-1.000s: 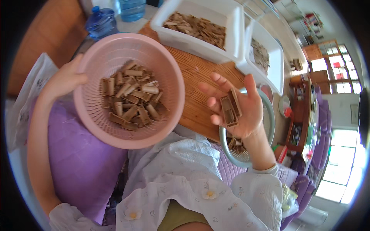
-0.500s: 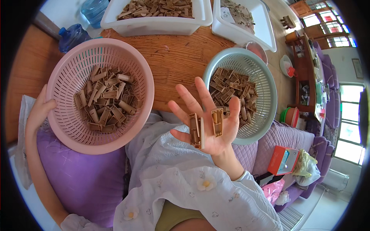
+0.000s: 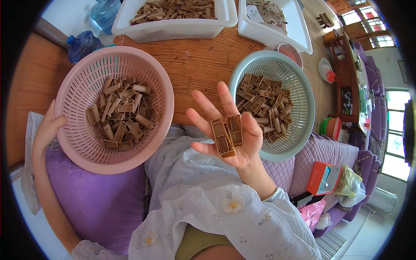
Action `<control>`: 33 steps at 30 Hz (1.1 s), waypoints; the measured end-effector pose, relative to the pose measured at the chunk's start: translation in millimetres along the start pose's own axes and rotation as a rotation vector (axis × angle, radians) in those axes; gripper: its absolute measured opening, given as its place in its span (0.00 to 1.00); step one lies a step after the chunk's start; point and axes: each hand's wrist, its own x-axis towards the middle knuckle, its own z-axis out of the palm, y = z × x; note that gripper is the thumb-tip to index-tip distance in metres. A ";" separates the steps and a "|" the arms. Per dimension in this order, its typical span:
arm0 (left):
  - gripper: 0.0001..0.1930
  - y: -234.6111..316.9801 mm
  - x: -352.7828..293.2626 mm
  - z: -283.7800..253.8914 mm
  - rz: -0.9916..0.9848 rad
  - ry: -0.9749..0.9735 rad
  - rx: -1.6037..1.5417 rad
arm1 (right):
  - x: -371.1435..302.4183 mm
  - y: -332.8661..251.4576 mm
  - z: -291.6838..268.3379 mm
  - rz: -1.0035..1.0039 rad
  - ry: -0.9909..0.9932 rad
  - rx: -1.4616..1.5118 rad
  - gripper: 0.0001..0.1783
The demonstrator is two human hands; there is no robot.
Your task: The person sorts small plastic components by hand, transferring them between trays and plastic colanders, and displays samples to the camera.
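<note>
With its fingers round the left rim, my left hand (image 3: 48,128) holds the pink slotted basket (image 3: 167,102). A heap of small brown plastic casings (image 3: 125,117), shaped like open troughs, lies in it. My right hand (image 3: 242,149) is raised palm up in front of the pale green basket (image 3: 305,99), its fingers spread. Two brown plastic casings rest on the palm and finger bases: a longer casing (image 3: 222,138) and a shorter casing (image 3: 234,130), hollow sides up. Similar brown casings (image 3: 265,102) are piled in the green basket, partly hidden behind my hand.
On the wooden table (image 3: 190,60) stand a white tub (image 3: 173,32) of brown pieces and another white tub (image 3: 255,34) with small scraps. Blue water jugs (image 3: 82,45) are at the far left. A red box (image 3: 323,177) and plastic bags (image 3: 346,186) lie on the sofa at right.
The two casings in my right palm have turned hollow side up and now lie against each other. My right hand has shifted slightly left; my left hand stays on the pink rim.
</note>
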 end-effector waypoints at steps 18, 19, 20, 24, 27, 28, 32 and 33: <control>0.24 9.9 -0.7 8.9 -0.018 0.059 0.057 | -11.6 -40.5 16.7 -0.200 0.397 -0.291 0.19; 0.24 9.3 3.2 9.1 -0.005 0.044 0.053 | -17.4 -49.0 22.0 -0.250 0.484 -0.330 0.18; 0.25 5.2 1.0 5.4 0.005 0.042 0.058 | -22.0 -60.6 23.2 -0.243 0.516 -0.391 0.16; 0.26 0.7 -2.1 4.0 0.004 0.038 -0.007 | -42.8 -96.9 21.2 -0.350 0.628 -0.468 0.14; 0.26 -2.6 0.8 2.0 -0.004 0.024 0.006 | -57.2 -112.4 22.1 -0.430 0.704 -0.571 0.16; 0.26 -4.1 1.0 1.0 0.002 0.018 0.005 | -61.0 -115.4 22.8 -0.447 0.713 -0.641 0.18; 0.26 -0.6 2.9 1.5 0.005 0.003 -0.025 | -68.6 -120.3 28.0 -0.420 0.737 -0.669 0.25; 0.26 2.7 3.8 1.6 0.009 0.002 -0.031 | -70.7 -121.4 29.1 -0.423 0.738 -0.663 0.25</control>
